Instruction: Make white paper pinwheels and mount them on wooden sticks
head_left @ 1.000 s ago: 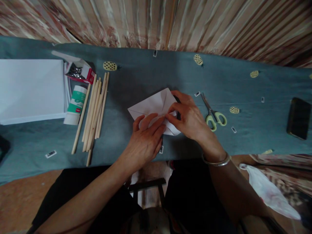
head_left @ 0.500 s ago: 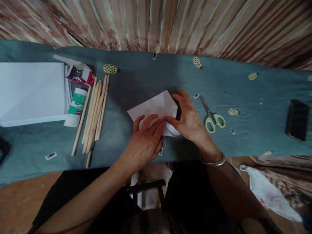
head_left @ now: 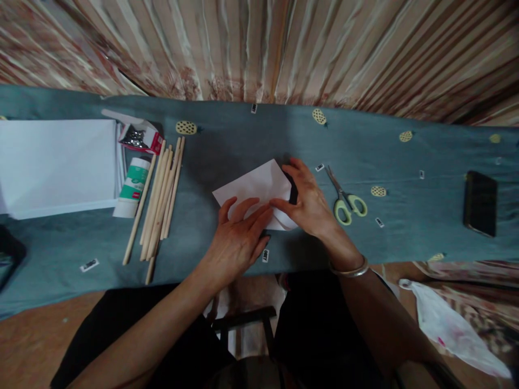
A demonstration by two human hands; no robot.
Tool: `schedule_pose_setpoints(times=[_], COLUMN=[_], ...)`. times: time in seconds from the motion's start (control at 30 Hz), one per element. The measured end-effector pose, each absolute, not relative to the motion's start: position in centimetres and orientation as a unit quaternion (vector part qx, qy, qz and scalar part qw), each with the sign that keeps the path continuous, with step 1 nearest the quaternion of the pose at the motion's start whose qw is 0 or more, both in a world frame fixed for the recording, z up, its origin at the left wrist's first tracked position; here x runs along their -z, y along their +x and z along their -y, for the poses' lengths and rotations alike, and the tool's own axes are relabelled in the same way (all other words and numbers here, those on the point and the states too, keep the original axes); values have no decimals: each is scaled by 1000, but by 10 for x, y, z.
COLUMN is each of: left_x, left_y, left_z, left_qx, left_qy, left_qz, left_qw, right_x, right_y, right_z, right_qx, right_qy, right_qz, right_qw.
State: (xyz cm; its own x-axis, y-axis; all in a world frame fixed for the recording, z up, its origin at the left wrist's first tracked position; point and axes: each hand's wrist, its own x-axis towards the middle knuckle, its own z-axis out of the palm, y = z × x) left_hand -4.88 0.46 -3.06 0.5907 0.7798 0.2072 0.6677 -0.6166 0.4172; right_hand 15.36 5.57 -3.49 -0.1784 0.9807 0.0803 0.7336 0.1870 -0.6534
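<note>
A folded piece of white paper (head_left: pixel 259 181) lies slanted on the cloth-covered table, its near right corner curling up. My left hand (head_left: pixel 239 235) rests over the near side of the paper with its fingers spread and its fingertips on the surface. Its thumb sits just off the near edge. My right hand (head_left: pixel 310 202) grips the right end, thumb on top and the other fingers round the far right edge. The tips of my left index finger and right thumb meet on the paper, covering part of it.
To the left lie several wooden sticks (head_left: pixel 160 200), a glue stick (head_left: pixel 133 186), an opened red-and-white box of small metal pieces (head_left: pixel 140 138) and a stack of white paper (head_left: pixel 57 167). Green-handled scissors (head_left: pixel 344 200) are right of my hands. A black phone (head_left: pixel 480 202) lies farther right.
The view has shifted slightly, so the table sits a little lower in it. My hands and the paper keep nearly the same pose, with only slight finger movement.
</note>
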Motion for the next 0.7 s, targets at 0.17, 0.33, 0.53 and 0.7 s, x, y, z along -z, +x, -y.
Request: schedule_pose_setpoints(times=[0.17,0.33,0.53,0.7], left_x=[30,29,26,27], left_y=[-49,-48,-47,-46], left_z=[-5,-6,-8,-10], left_qx=[-190,-189,-178,-185], left_qy=[880,879,881,882], left_qz=[-412,-414,-412,-410], left_qw=[142,140,151,142], right_x=[31,35,38,36], right_y=[157,154,154,154], right_z=[-63,-80,-96,-98], right_qx=[-253,-197,-198,-204], right_qy=[-586,-590,-578,-574], right_qz=[720,727,728,727], right_qw=[273,292,309,316])
